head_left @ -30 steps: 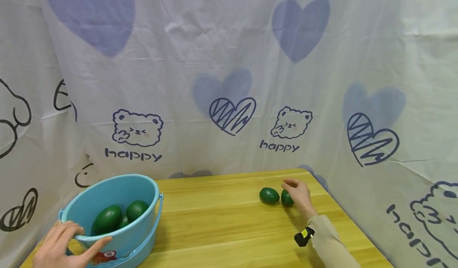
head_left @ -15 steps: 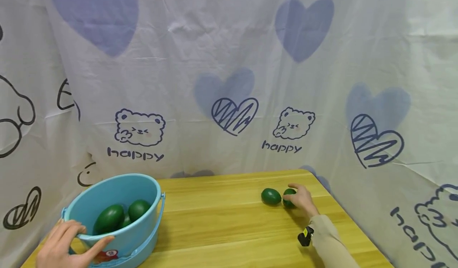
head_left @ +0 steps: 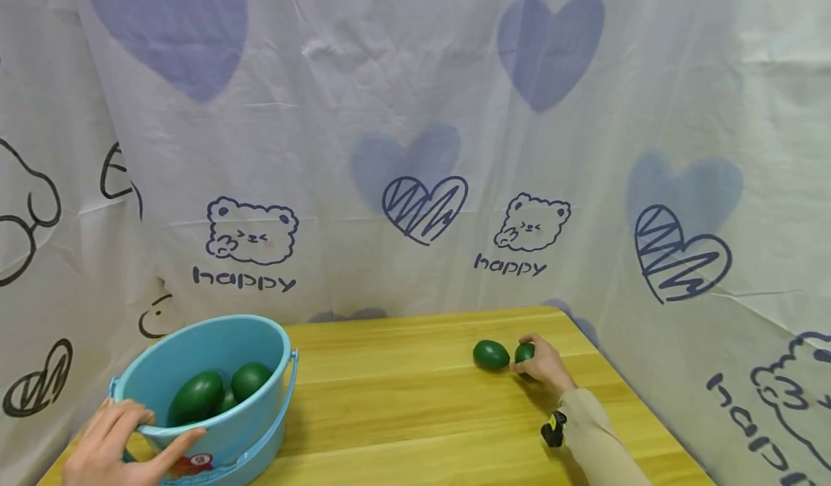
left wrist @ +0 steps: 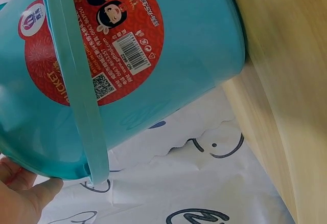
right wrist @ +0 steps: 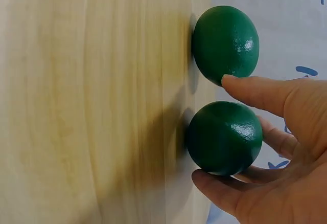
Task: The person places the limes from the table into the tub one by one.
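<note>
Green eggs number at least five in all: three show inside the bucket (head_left: pixel 214 370), and two lie on the wooden surface (head_left: pixel 402 407) toward its far right corner.

At far left, the left hand (head_left: pixel 120 450) holds the bucket's near rim, thumb on the outside wall and fingers curled over the edge; its grip is closed on the bucket. In the left wrist view the bucket's blue wall fills the frame, with one red label (left wrist: pixel 99 35) bearing two cartoon faces and a barcode, and the handle (left wrist: pixel 76 81) lying down across it. The bucket stands at the surface's left front corner. Inside it, a large egg (head_left: pixel 195 396) lies left, a rounder one (head_left: pixel 249 379) right, and a third (head_left: pixel 225 402) shows only as a sliver between them.

Across the bare wood, well apart from the bucket, the free egg (head_left: pixel 490 355) lies on its side. Just to its right is the held egg (head_left: pixel 524 352), close beside it; whether the two touch cannot be told. The right hand (head_left: pixel 545 365) grips this one: in the right wrist view the thumb sits under it and the fingers (right wrist: pixel 265 93) reach over it, the egg (right wrist: pixel 225 138) still resting on the surface.

Behind everything hangs a white curtain (head_left: pixel 415 147) printed with hearts, bears and "happy".
</note>
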`<state>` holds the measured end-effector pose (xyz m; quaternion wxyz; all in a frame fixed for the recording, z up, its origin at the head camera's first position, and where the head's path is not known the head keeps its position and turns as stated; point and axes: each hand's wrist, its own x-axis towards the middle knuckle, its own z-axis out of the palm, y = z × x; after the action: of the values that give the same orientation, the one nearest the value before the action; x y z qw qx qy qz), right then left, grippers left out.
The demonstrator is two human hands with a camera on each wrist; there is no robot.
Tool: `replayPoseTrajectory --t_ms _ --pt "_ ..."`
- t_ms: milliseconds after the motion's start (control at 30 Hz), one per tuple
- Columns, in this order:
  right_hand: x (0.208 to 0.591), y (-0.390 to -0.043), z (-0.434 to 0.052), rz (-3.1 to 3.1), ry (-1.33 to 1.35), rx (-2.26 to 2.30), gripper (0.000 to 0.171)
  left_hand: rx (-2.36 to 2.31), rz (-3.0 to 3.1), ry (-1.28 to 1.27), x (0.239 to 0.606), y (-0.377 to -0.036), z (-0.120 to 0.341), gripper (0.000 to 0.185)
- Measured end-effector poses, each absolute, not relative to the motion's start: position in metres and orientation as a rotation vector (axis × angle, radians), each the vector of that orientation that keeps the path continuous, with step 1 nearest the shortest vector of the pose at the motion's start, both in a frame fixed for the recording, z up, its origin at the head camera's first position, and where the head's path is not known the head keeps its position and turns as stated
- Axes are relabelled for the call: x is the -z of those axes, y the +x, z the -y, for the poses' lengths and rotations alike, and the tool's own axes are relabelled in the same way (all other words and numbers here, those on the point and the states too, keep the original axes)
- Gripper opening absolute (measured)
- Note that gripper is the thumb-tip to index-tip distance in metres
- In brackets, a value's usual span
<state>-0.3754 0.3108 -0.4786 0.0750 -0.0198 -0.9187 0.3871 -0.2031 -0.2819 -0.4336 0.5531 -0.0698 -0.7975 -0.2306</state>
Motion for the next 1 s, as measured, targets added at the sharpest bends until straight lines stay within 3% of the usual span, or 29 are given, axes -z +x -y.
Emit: replayPoseTrajectory --t_ms 133,467,1000 --pt "0.481 -0.376 -0.316 2.75 -0.085 -1.171 0.054 0.558 1.877 -0.158 0.434 -0.203 0.281 0.062" --pt "0.481 -0.376 -0.321 2.646 -0.286 -1.358 0.058 0.56 1.878 -0.14 0.434 -0.203 0.281 0.063" --pt "0.478 -0.378 -0.322 2.517 -0.285 -1.308 0.049 0.574 1.877 -0.174 0.434 -0.203 0.281 0.062"
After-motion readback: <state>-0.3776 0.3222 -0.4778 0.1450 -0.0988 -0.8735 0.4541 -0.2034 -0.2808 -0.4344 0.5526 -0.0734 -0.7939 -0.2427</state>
